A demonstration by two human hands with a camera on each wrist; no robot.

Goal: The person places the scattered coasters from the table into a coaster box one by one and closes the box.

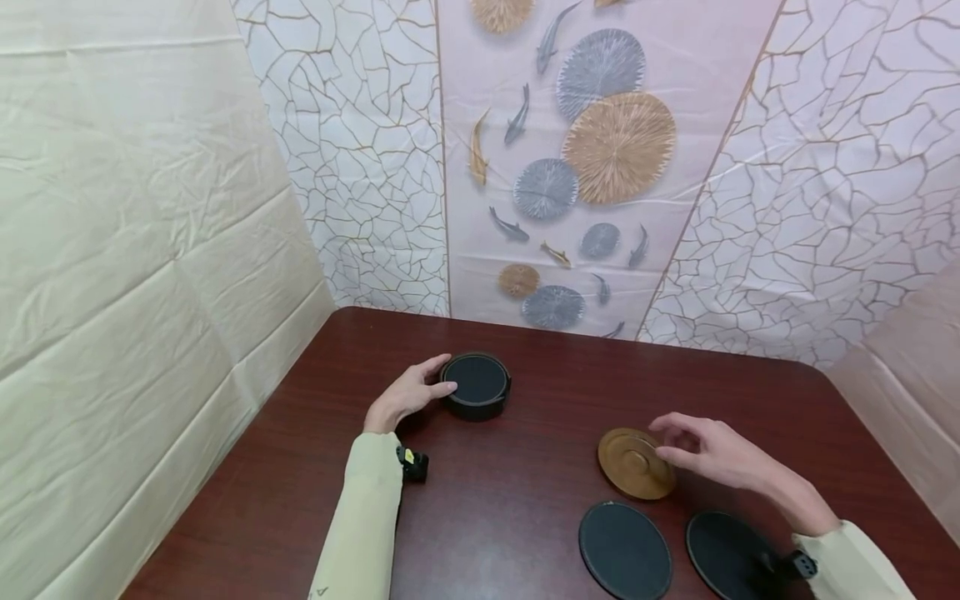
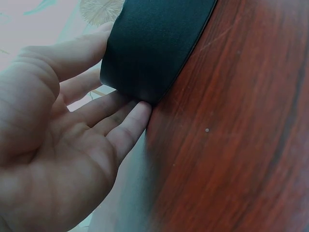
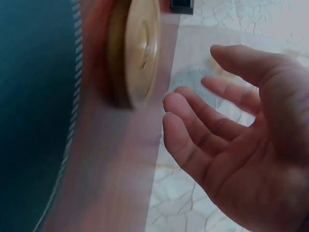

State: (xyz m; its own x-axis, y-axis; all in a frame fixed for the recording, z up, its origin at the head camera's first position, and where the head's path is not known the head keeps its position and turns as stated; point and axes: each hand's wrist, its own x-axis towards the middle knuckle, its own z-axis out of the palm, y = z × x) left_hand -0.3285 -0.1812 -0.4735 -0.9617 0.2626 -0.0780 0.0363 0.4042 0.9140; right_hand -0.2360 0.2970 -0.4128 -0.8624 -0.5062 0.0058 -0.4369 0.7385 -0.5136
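Observation:
My left hand (image 1: 408, 393) grips the left side of a round black coaster holder (image 1: 478, 410), thumb at the near side and fingers round the far side. A black disc, like a coaster, lies in its top. In the left wrist view the fingertips touch the holder's dark side wall (image 2: 149, 53) low down by the table. My right hand (image 1: 708, 450) hovers beside a round brown wooden disc (image 1: 626, 467) with a ringed centre. Its fingers are loosely bent and hold nothing; the right wrist view shows a gap between them and the wooden disc (image 3: 142, 53).
Two black round coasters lie near the front right: one coaster (image 1: 624, 550) below the wooden disc, another coaster (image 1: 723, 550) partly under the right wrist's camera. All stand on a dark red-brown wooden table (image 1: 480, 500). Patterned cloth (image 1: 375, 167) hangs behind, pale cloth at the sides.

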